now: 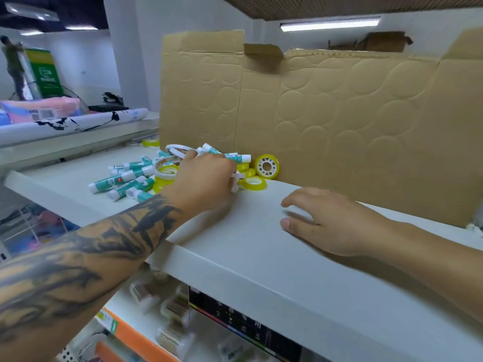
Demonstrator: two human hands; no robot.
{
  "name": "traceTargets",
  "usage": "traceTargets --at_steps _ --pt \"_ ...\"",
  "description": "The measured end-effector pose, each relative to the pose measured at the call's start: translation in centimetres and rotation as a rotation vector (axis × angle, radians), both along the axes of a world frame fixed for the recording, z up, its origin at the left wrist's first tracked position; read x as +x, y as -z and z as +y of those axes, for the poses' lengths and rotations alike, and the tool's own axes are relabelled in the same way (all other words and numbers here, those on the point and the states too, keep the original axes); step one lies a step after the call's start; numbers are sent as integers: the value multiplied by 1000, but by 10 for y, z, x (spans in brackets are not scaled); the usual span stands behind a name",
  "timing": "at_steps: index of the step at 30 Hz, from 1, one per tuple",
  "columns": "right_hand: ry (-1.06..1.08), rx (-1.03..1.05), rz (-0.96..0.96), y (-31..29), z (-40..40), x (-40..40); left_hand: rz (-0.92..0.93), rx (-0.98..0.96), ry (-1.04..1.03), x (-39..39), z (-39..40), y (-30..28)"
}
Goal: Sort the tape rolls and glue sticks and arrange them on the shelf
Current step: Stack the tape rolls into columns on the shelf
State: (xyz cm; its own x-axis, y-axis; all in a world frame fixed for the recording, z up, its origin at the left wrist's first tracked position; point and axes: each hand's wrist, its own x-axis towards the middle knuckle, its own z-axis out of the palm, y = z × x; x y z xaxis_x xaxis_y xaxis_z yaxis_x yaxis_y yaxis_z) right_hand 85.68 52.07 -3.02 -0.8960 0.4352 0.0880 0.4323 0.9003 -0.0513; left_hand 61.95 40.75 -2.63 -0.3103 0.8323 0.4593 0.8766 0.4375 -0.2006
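A mixed pile lies on the white shelf (261,244). Teal-and-white glue sticks (125,180) are scattered at its left, with white tape rolls (167,169) among them. One yellow tape roll (267,166) stands on edge against the cardboard, and another yellow roll (253,183) lies flat in front of it. My left hand (206,178) reaches into the pile with curled fingers and grips what looks like a white tape roll (237,180), mostly hidden under the fingers. My right hand (321,218) rests flat on the bare shelf to the right, holding nothing.
A tall flattened cardboard sheet (339,113) stands along the back of the shelf. A lower shelf (162,322) below holds packaged goods. To the left, another shelf carries a rolled sheet (78,124) and pink packets (41,108).
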Motion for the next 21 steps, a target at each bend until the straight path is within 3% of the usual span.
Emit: traceTargets --at_steps 13,21 --pt "146 -17 31 -11 -39 -16 64 64 191 -21 3 -4" --pt "225 -24 61 -6 -54 -13 47 211 198 -25 7 -25"
